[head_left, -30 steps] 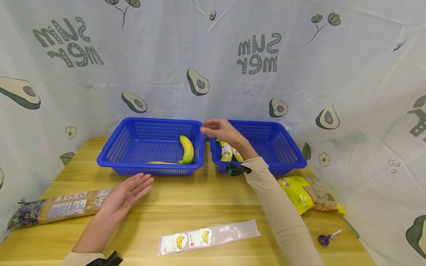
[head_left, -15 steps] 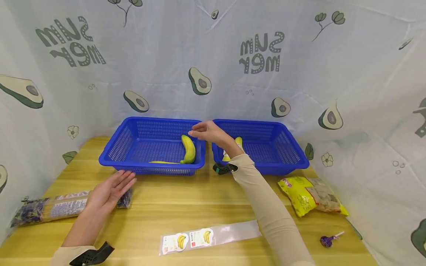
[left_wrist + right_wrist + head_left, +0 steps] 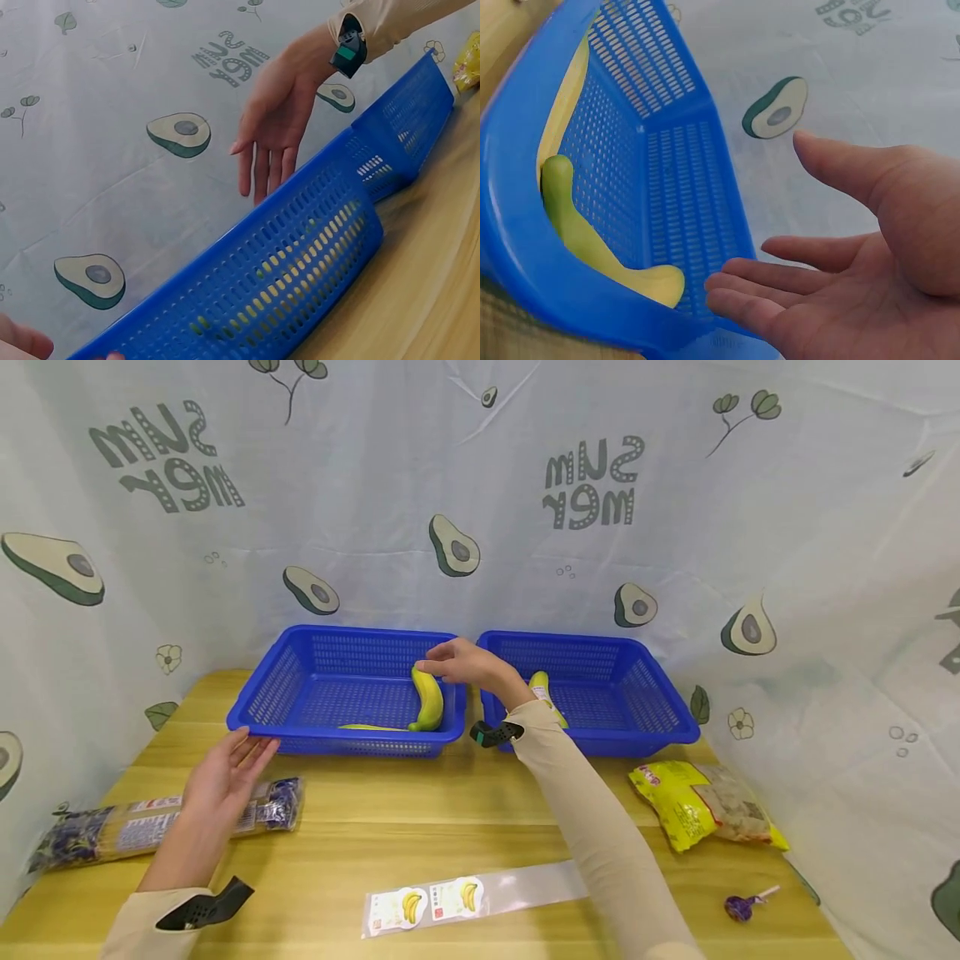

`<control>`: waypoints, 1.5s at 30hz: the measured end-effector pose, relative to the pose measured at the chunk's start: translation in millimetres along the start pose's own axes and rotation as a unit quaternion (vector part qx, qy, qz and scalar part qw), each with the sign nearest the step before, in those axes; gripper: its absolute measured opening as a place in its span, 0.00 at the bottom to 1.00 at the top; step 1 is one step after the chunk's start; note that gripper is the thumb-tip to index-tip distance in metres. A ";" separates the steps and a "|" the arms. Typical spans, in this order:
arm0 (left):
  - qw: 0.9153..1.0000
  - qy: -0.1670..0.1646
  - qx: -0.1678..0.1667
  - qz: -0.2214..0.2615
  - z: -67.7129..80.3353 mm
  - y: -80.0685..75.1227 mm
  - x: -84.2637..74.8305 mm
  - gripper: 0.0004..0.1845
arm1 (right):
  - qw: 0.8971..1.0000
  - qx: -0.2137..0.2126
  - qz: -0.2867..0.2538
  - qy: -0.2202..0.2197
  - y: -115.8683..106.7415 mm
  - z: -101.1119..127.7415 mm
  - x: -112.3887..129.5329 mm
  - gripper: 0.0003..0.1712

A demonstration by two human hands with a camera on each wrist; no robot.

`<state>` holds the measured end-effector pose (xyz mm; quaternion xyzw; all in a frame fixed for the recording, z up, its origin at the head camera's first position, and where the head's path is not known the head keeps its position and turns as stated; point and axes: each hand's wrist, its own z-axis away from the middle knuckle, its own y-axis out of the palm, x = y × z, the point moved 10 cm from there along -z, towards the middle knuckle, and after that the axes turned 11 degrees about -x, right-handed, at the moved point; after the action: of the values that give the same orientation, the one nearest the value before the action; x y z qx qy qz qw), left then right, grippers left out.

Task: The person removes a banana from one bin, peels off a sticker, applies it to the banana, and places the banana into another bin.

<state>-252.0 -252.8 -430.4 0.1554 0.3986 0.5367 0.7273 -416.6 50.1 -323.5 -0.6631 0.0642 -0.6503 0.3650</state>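
My left hand [image 3: 221, 778] has its fingertips right at the front left corner of the left blue basket [image 3: 345, 735]. In the left wrist view only a bit of that hand [image 3: 24, 339] shows, at the lower left by the rim. My right hand [image 3: 467, 662], fingers apart and thumb spread, hovers over the basket's right side, just above a curved yellow-green banana [image 3: 428, 703]. In the right wrist view the palm [image 3: 855, 300] holds nothing. A second banana [image 3: 564, 105] lies along the basket's front wall, mostly hidden by the rim in the head view.
Beside it stands a second blue basket [image 3: 630, 742] with labelled bananas [image 3: 542, 687], partly behind my right arm. A noodle pack [image 3: 142, 828] lies left, a clear sleeve with banana stickers [image 3: 457, 900] in front. A yellow snack bag [image 3: 705, 806] and a purple lollipop [image 3: 741, 907] lie right.
My left hand has moved left and up to the left basket's corner, uncovering the noodle pack's right end. My right hand has moved left and down, from between the baskets to over the banana.
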 end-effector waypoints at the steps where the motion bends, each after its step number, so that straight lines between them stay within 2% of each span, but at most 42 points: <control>1: 1.000 0.004 -0.006 0.002 -0.7 -0.7 -2.2 0.39 | 1.000 0.001 -0.003 0.001 0.2 -1.4 -0.2 0.39; 5: 1.000 0.013 -0.016 0.001 -4.7 -0.7 -9.6 0.40 | 1.000 0.007 -0.017 0.006 4.3 -9.2 -0.4 0.39; 10: 1.000 0.012 -0.019 0.013 -10.9 0.1 -16.4 0.37 | 0.999 0.011 -0.033 0.015 12.7 -20.4 0.2 0.41; 16: 0.999 0.004 -0.021 0.049 -14.1 -1.9 -17.9 0.33 | 0.999 -0.002 0.006 0.035 16.5 -26.4 -5.7 0.41; 22: 0.998 0.005 -0.037 0.059 -15.2 -5.3 -16.6 0.26 | 0.998 0.004 0.033 0.045 21.2 -27.1 -8.2 0.42; 24: 0.998 0.006 -0.037 0.057 -15.1 -5.1 -16.4 0.27 | 0.998 0.008 0.040 0.052 22.0 -27.3 -9.5 0.44; 29: 0.998 0.013 -0.038 0.057 -15.5 -4.5 -16.2 0.36 | 0.997 0.011 0.033 0.071 23.0 -31.5 -12.9 0.49; 34: 0.998 0.018 -0.039 0.048 -16.7 -4.9 -15.5 0.36 | 0.995 0.024 0.030 0.088 28.8 -35.8 -17.1 0.57; 36: 0.998 0.016 -0.036 0.046 -16.8 -4.4 -15.0 0.36 | 0.995 0.031 0.032 0.091 33.0 -36.7 -17.5 0.57; 39: 0.998 0.003 -0.028 0.058 -17.0 -3.3 -14.6 0.30 | 0.996 0.049 0.030 0.073 43.8 -40.2 -12.7 0.52; 42: 0.998 -0.003 -0.025 0.064 -16.5 -2.9 -14.8 0.23 | 0.997 0.072 0.013 0.034 55.4 -45.9 -5.5 0.43; 45: 0.998 -0.001 -0.024 0.060 -16.4 -2.4 -14.7 0.26 | 0.997 0.072 0.007 0.005 58.3 -50.9 -4.4 0.38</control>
<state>-264.2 -270.4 -436.3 0.1621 0.3746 0.5890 0.6975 -440.8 -10.2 -365.9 -0.6317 0.0241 -0.6537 0.4159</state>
